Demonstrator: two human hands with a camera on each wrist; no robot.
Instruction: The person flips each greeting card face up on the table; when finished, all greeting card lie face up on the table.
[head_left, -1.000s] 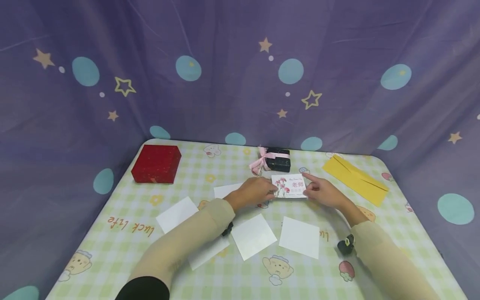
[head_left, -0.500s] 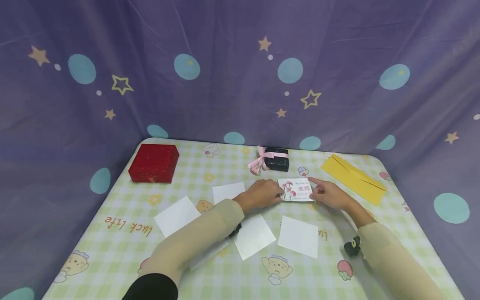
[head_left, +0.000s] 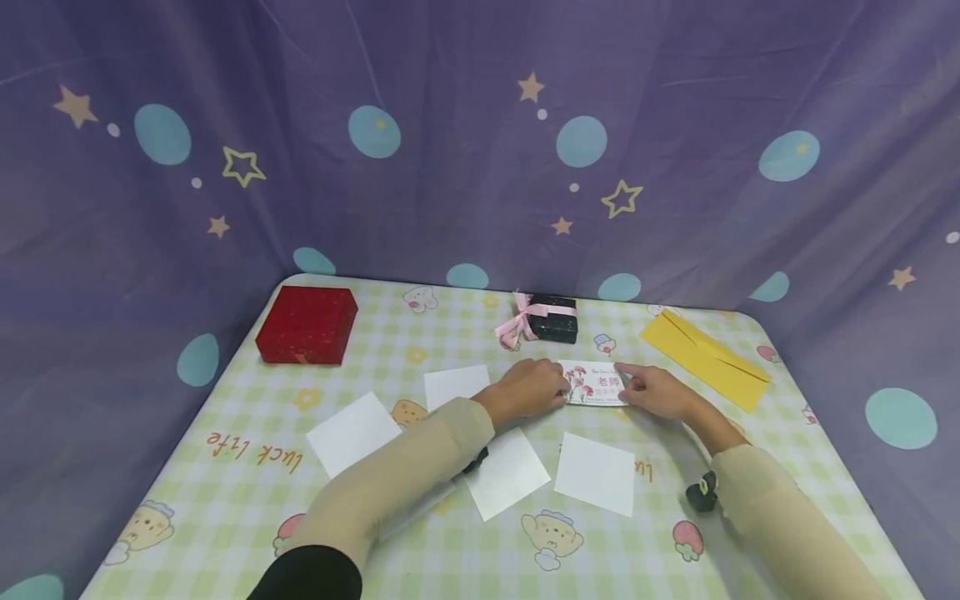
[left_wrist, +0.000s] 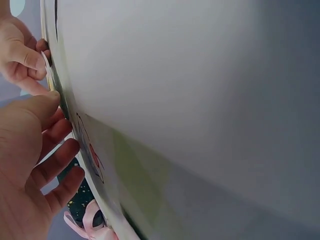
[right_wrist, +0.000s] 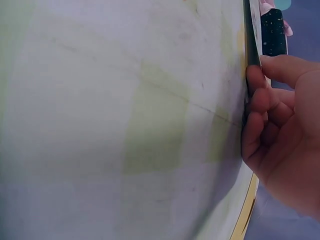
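A white greeting card (head_left: 594, 385) with pink flowers and pink Chinese characters lies low over the middle of the table, face up. My left hand (head_left: 529, 388) pinches its left end, and my right hand (head_left: 660, 392) holds the right end between thumb and fingers. In the left wrist view, the left hand (left_wrist: 35, 150) has its thumb at the card's edge, other fingers bent beneath. The right wrist view has the right hand (right_wrist: 285, 115) with thumb at the thin edge and the other fingers curled. Behind the card sits a black gift box (head_left: 555, 319) with a pink ribbon bow.
Several white square papers, such as one sheet (head_left: 595, 473) and another (head_left: 352, 433), lie nearer me, some partly under the left forearm. A red box (head_left: 306, 325) stands at the back left, a yellow envelope (head_left: 705, 358) at the back right. A purple curtain (head_left: 465, 167) hangs behind.
Both hands have carried the card a little to the right and nearer to me, mostly in the first half second. The boxes, envelope and papers stay where they were.
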